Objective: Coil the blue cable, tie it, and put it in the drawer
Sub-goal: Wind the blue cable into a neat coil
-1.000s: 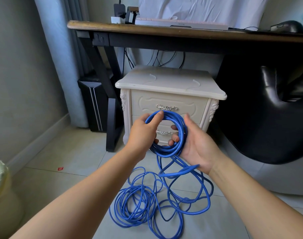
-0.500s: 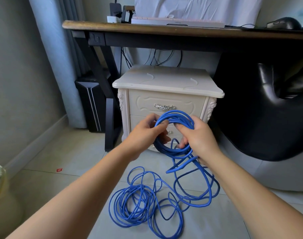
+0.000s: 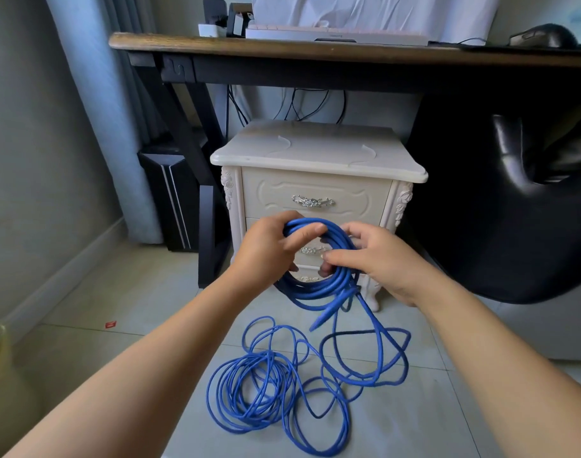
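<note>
- Pale tiled floor (image 3: 124, 302) fills the foreground of a small room, with a grey wall on the left.
- Left hand (image 3: 269, 249) grips the upper left of a small ring wound from the long blue cable (image 3: 315, 289), its thumb lying across the strands.
- Right hand (image 3: 378, 259) holds the right side of the same ring, with fingers curled through it and the thumb on the front.
- That ring hangs upright between the two hands, in front of the lower drawers of the cabinet.
- One free cable end (image 3: 329, 310) sticks out below the ring, pointing down and left.
- From the ring the cable drops to the floor, where it lies in loose loops and a rough bundle between the forearms.
- Just behind the hands stands a cream carved bedside cabinet (image 3: 315, 153); its top drawer (image 3: 269, 196), with a silver handle, is closed.
- Above it runs a dark wooden table (image 3: 282, 49) carrying a white keyboard (image 3: 335, 34) and a black mouse (image 3: 543, 36).
- A black computer tower (image 3: 170, 193) stands left of the cabinet and a black leather chair (image 3: 514, 209) right of it.
</note>
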Motion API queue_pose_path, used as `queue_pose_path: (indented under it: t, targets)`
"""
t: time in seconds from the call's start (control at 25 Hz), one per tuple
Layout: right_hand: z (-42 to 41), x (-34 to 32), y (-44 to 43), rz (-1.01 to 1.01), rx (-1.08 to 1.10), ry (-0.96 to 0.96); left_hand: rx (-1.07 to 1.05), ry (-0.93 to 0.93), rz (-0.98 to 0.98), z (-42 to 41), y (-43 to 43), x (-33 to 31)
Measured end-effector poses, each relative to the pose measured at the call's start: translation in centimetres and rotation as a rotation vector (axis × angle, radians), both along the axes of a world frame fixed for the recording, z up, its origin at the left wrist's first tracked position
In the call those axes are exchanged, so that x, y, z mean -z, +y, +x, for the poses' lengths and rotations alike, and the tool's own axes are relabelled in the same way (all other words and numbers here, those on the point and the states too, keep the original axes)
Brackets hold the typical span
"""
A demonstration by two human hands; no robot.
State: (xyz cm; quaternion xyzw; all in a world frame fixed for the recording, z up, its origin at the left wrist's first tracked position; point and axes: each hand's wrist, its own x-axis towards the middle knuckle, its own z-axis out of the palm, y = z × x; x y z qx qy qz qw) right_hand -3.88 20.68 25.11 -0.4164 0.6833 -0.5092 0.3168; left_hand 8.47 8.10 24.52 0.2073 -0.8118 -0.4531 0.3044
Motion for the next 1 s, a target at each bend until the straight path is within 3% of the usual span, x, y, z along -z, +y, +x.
queue_pose_path:
  t: [0.28,0.4,0.6,0.72,0.84,1.0]
  targets:
    - [-0.3,0.4,0.0,0.000,-0.040,-0.182,-0.099,0.088,0.280,-0.8,0.9,1.0]
    - [-0.3,1.1,-0.3,-0.015,0.047,-0.085,-0.080,0.060,0.393,-0.8,1.4,0.9]
    - [-0.6,1.8,-0.4,-0.175,0.339,-0.015,-0.028,-0.186,0.469,-0.5,2.2,0.3]
    - [-1.0,1.7,-0.4,-0.285,0.452,-0.036,0.220,-0.380,0.722,-0.2,2.6,1.1]
    - [-0.5,1.7,-0.5,-0.317,0.417,-0.100,0.540,-0.277,0.959,-0.4,3.7,2.4]
    - [0.0,1.0,-0.5,-0.392,0.434,-0.170,0.576,-0.064,1.006,-1.3,3.9,3.7]
